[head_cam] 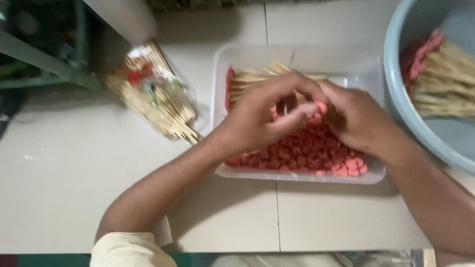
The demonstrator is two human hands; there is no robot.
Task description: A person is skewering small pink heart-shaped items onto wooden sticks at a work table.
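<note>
Pink meat bits (307, 151) fill the tub (297, 57) while both hands, left (260, 118) and right (358, 118), pinch one piece (320, 106) between closed fingers (297, 112), skewers (252, 79) behind.

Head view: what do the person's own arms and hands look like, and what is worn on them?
Both hands, left hand and right hand, are bare: no gloves, rings or watch show. The forearms are bare too. A pale cream sleeve covers the left upper arm at the bottom edge; the right arm leaves the picture with no sleeve showing.

clear plastic tub (223, 69), wooden skewers (247, 79), glossy tiles (59, 198)
</note>
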